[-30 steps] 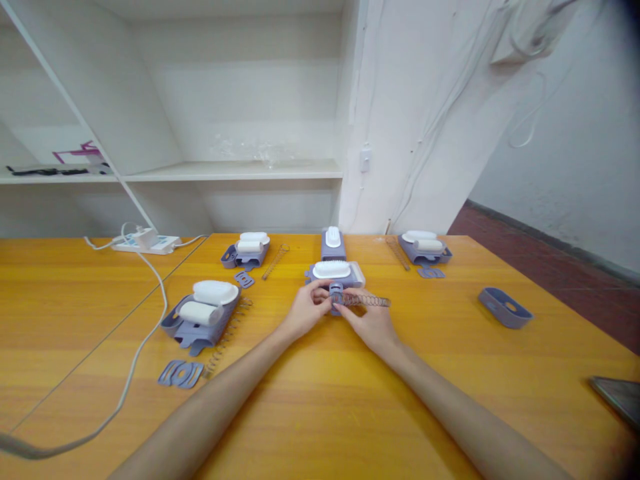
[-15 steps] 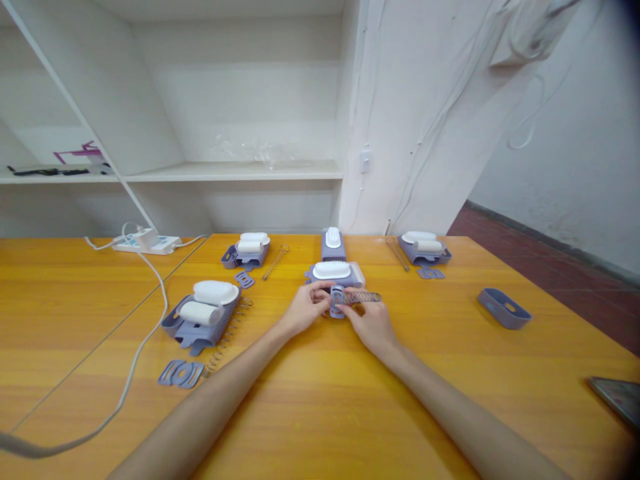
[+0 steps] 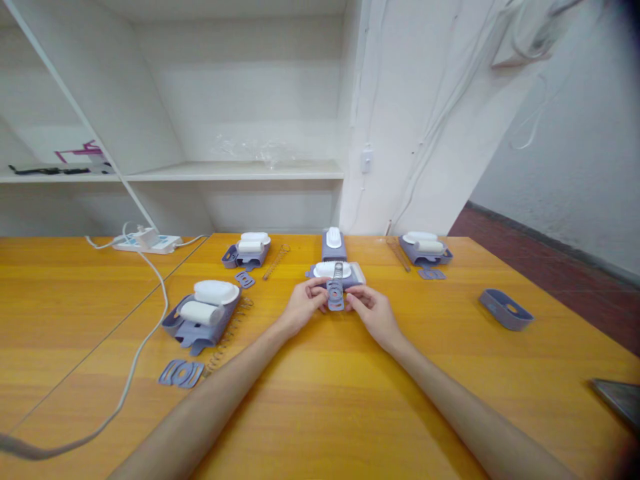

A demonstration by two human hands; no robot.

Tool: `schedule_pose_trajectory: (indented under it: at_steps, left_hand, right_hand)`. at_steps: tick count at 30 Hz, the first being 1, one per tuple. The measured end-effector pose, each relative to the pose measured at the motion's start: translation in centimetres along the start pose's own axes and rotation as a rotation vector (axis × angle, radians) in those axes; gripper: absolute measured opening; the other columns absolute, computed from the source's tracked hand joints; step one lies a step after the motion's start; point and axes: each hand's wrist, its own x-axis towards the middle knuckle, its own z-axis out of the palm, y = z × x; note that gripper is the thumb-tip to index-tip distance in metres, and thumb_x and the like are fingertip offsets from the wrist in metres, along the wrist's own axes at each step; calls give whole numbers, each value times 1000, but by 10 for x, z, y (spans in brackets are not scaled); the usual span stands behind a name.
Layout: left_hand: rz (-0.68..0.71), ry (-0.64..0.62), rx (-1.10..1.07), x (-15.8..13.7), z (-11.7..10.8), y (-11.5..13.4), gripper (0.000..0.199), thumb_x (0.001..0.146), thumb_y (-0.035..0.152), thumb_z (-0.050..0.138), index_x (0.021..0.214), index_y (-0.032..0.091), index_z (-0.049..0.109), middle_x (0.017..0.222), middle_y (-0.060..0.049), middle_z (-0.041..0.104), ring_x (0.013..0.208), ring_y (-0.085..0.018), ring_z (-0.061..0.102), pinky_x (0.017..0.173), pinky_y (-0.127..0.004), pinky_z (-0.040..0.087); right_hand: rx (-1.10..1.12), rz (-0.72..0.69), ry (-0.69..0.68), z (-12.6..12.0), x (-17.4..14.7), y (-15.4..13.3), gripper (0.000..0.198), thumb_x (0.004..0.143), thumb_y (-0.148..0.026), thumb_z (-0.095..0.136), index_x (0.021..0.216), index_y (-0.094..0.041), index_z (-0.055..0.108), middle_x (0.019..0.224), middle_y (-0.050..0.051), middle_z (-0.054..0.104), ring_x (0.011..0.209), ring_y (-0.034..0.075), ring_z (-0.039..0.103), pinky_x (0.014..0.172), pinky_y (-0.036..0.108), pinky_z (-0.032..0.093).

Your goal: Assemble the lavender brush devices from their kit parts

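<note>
My left hand pinches the left edge of a flat grey-purple plastic plate with a ring-shaped middle and slots. A metal coil spring is seen at the plate's top end, pointing away from me. Close by the plate's right edge is my right hand, thumb and forefinger slightly apart with nothing visible between them; whether the tips touch the plate is unclear. Just behind lies a grey-purple housing bearing a white bristled brush head, partly hidden by the spring and plate.
Sets of grey-purple housings with white parts lie at left, back left and back right, with springs and flat plates nearby. A grey-purple oval frame lies at right. A power strip and white cable occupy the left.
The spring has swung from pointing right to pointing away from me, and the plate has turned with it. My right hand has let go of the spring.
</note>
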Motion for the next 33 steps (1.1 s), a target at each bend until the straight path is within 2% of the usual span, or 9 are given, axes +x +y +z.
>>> schedule_pose_trajectory:
  at_steps: [4, 17, 23, 33]
  left_hand:
    - [0, -14, 18, 0, 0, 1, 55, 67, 34, 71, 112, 7, 52, 67, -2, 62, 53, -10, 54, 51, -21, 44]
    - [58, -113, 82, -2, -1, -2, 49, 73, 34, 66, 114, 10, 53, 70, -3, 62, 56, -10, 54, 55, -20, 42]
    - [49, -139, 127, -3, -1, 0, 46, 74, 33, 65, 112, 10, 53, 71, -3, 63, 56, -10, 55, 54, -21, 42]
    - [9, -109, 86, -4, 2, 4, 52, 70, 36, 69, 110, 9, 53, 68, -3, 62, 52, -9, 53, 52, -20, 42]
  right_hand:
    - [-3, 46, -57, -2, 2, 0, 21, 75, -36, 62, 75, -15, 64, 64, 4, 66, 60, 16, 61, 61, 28, 48]
    - [52, 102, -81, -3, 4, 3, 23, 71, -38, 65, 71, -16, 63, 64, 2, 65, 61, 16, 60, 62, 28, 47]
    - [151, 91, 6, 1, 1, 6, 29, 69, -35, 67, 88, -20, 51, 64, -3, 60, 57, 13, 60, 56, 25, 46]
    - [197, 105, -76, -2, 3, 2, 30, 67, -28, 68, 90, -19, 50, 65, -2, 62, 58, 13, 60, 59, 27, 47]
